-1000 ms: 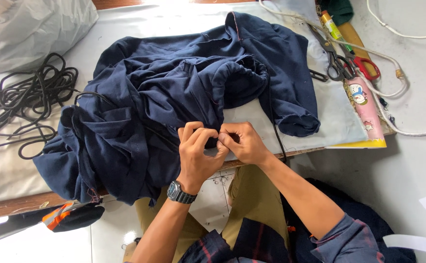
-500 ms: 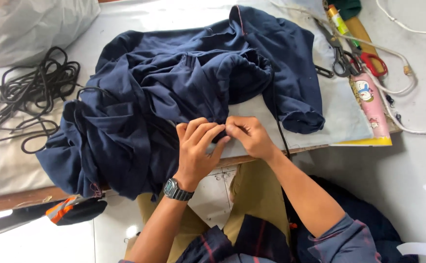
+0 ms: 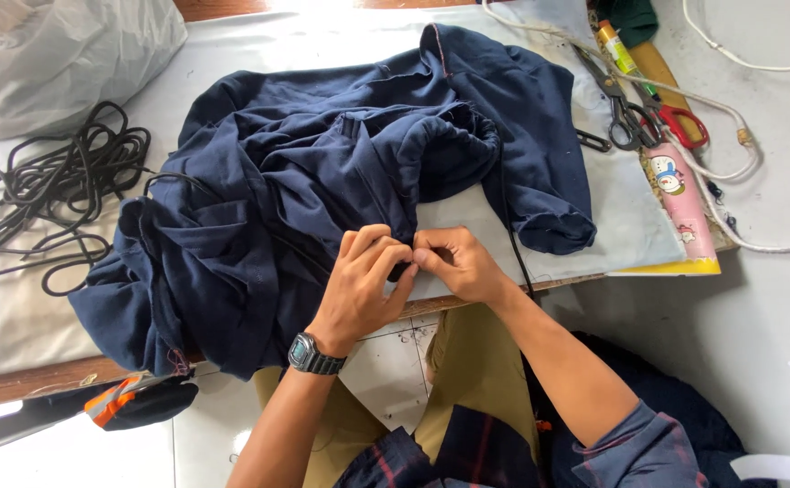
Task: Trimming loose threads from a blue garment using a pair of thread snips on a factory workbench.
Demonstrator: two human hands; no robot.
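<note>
A crumpled navy blue garment (image 3: 322, 190) lies spread over the low table (image 3: 42, 325). My left hand (image 3: 366, 282), with a dark wristwatch (image 3: 312, 354) on its wrist, pinches the garment's near edge. My right hand (image 3: 453, 262) meets it fingertip to fingertip on the same bit of fabric. A thin black cord (image 3: 514, 253) runs out of the garment past my right wrist and over the table's front edge. What sits between the fingertips is hidden.
A tangle of black cord (image 3: 60, 190) lies at the left, a clear plastic bag (image 3: 60, 54) at the back left. Scissors (image 3: 625, 113), red-handled scissors (image 3: 684, 126), a pink printed case (image 3: 679, 190) and a white cable (image 3: 729, 154) lie at the right. A black and orange object (image 3: 128, 402) is under the table.
Both hands stay pinched together on the fabric edge and the fingers shift slightly. The garment has not moved; only the view has drifted a little.
</note>
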